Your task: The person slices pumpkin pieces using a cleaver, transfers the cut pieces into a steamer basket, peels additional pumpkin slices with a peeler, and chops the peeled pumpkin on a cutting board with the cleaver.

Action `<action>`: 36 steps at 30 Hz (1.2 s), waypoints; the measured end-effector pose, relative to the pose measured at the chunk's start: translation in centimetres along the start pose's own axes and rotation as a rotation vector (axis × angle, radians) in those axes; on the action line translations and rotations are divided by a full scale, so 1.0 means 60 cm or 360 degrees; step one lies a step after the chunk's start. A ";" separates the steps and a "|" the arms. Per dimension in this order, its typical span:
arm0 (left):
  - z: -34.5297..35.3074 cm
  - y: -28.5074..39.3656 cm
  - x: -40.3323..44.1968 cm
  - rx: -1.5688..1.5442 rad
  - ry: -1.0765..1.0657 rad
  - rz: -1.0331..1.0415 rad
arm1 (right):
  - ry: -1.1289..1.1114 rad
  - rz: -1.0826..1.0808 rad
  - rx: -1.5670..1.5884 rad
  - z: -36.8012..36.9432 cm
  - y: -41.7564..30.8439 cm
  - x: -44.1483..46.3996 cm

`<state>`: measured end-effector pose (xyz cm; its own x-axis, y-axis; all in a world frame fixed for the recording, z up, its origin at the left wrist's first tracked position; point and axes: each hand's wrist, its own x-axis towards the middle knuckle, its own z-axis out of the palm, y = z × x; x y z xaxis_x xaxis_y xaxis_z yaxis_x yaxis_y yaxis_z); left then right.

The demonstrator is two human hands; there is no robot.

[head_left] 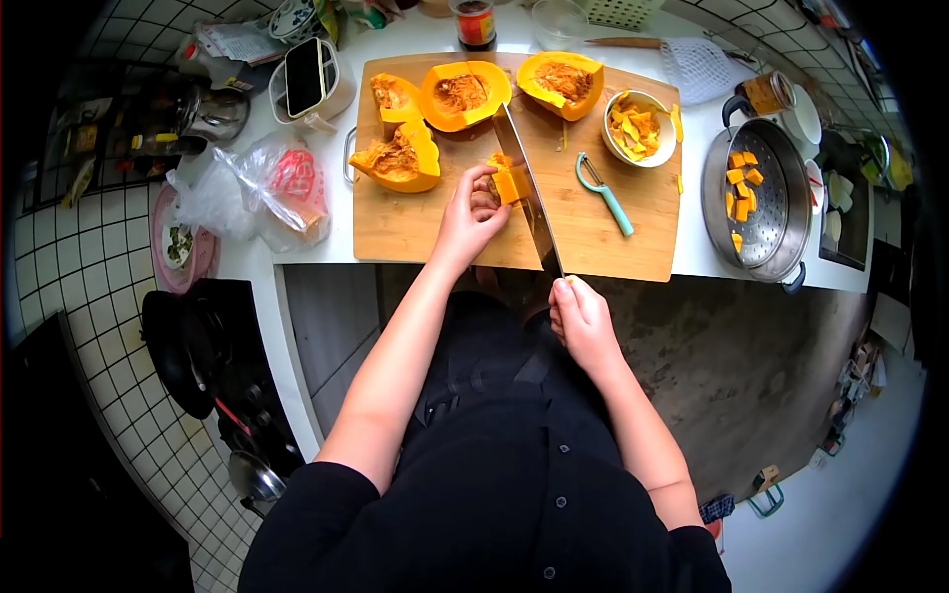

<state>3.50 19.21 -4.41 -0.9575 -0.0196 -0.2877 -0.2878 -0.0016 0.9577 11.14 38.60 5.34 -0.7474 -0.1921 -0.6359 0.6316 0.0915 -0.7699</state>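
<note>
A black shirt point(474, 474) fronts a cutting board point(410, 225), where fingers of the left hand point(467, 217) pinch a pumpkin chunk point(508, 185) beside a knife point(530, 194) clasped by those of the right hand point(585, 321).

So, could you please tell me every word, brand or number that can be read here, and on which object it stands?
No text can be read with certainty.
Plastic bag: red print, too creased and blurred to read.
Jar: red label, any lettering too small.
Packet at upper left: print too blurred.
Knife: no readable mark.
</note>
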 end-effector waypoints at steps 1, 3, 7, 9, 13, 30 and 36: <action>0.000 0.001 -0.002 0.0000 0.0010 0.0012 | 0.0007 -0.0012 0.0001 0.002 0.002 0.001; 0.001 0.002 -0.003 -0.0020 0.0010 0.0018 | 0.0021 -0.0052 -0.0087 0.003 0.005 0.004; -0.005 -0.002 -0.002 -0.0007 -0.0026 -0.0019 | 0.0052 -0.0126 -0.0233 -0.001 0.020 0.008; -0.007 0.001 0.001 0.0053 -0.0034 -0.0029 | 0.0043 -0.0113 -0.0216 -0.003 0.017 0.006; -0.008 0.007 0.004 0.0057 -0.0046 -0.0043 | 0.0012 -0.0074 -0.0147 -0.007 0.013 0.000; -0.012 0.008 0.012 0.0148 -0.0071 0.0014 | 0.0080 -0.0220 -0.0407 0.004 -0.016 -0.007; -0.004 0.026 0.005 0.0173 -0.0097 -0.0104 | 0.0076 -0.0195 -0.0505 0.005 -0.032 0.005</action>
<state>2.78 18.97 -2.99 -0.9351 0.0377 -0.3523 -0.3467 0.1076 0.9318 9.76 38.04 6.66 -0.8275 -0.1752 -0.5334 0.4462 0.3716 -0.8142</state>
